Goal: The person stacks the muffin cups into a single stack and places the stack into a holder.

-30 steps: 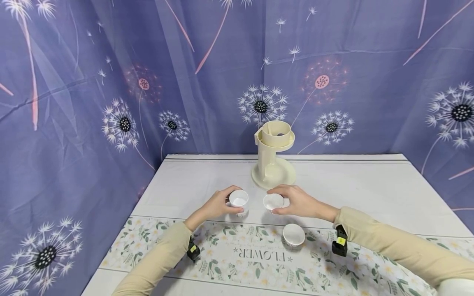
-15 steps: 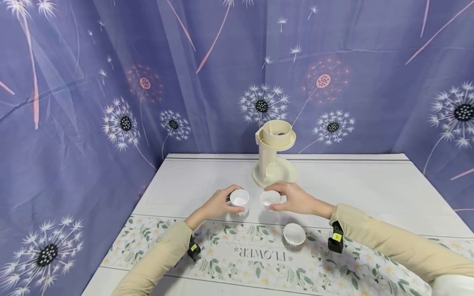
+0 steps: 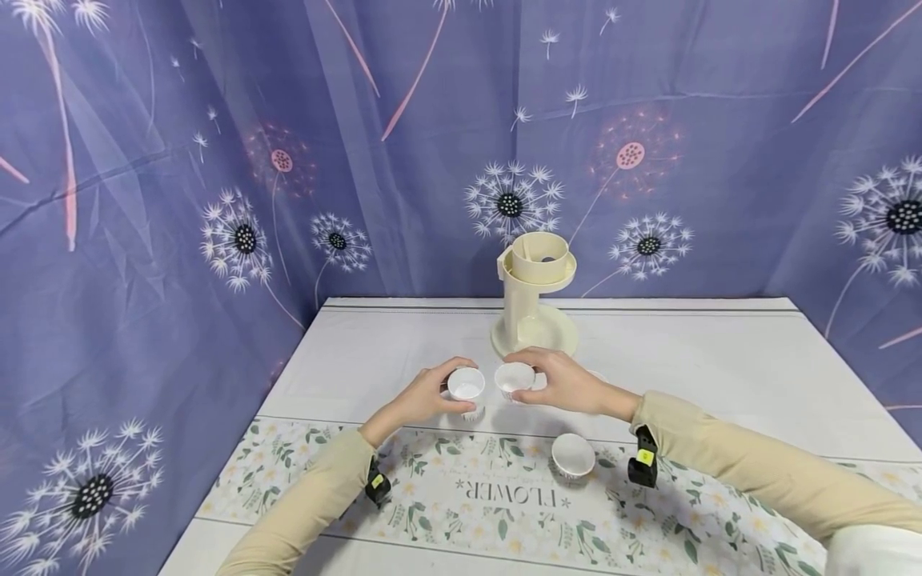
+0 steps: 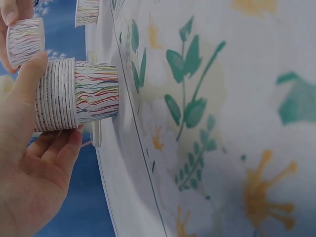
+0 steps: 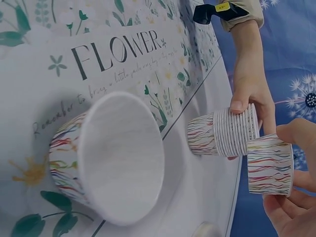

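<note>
In the head view my left hand [image 3: 421, 398] holds a stack of paper cups [image 4: 57, 94] upright at mid-table. The left wrist view shows several nested rims and wavy coloured stripes on the lowest cup, with thumb and fingers round the stack. My right hand [image 3: 572, 384] pinches a single striped paper cup [image 5: 270, 165] between thumb and fingers. That cup is beside the stack's top, with a small gap between them in the head view. Another paper cup [image 3: 573, 456] stands mouth up on the flowered strip, nearer to me.
A cream stand [image 3: 520, 308] with a ring-shaped top and round base stands behind my hands. A white rounded edge [image 3: 598, 375] shows behind my right hand. A white rounded object [image 3: 875, 552] sits at the lower right corner. A purple dandelion curtain [image 3: 432, 160] borders the table.
My right hand has moved left with its single cup, closer to the stack. My left hand and the standing cup stay in place.
</note>
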Available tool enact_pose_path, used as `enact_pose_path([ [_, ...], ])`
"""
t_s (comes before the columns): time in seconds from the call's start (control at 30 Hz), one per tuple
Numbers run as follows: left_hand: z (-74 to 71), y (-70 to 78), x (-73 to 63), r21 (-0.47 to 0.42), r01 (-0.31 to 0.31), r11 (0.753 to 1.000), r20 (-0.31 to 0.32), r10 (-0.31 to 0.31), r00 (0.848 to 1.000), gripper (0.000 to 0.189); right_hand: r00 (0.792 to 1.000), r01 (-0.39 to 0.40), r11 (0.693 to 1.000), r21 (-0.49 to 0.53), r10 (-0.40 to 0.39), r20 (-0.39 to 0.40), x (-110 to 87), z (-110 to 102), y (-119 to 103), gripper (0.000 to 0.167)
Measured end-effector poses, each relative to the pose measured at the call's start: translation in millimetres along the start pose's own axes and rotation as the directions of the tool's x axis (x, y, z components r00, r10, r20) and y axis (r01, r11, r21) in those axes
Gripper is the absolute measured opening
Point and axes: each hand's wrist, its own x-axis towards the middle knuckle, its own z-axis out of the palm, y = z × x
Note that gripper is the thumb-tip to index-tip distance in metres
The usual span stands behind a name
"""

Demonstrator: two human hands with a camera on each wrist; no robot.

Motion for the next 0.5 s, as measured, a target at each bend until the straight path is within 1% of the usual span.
enact_pose_path([
  [0.23, -0.3, -0.2, 0.7, 0.028, -0.006, 1.000, -0.013, 0.006, 1.000, 0.060, 0.999, 0.015, 1.000, 0.015, -0.014, -0.043, 4.3, 2.1, -2.5, 0.054],
  [0.5, -0.4, 0.8, 0.9, 0.040, 0.016, 0.999, -0.009, -0.016, 1.000, 0.058, 0.999, 0.022, 0.999, 0.045, -0.021, -0.027, 10.3, 6.1, -5.6, 0.052],
])
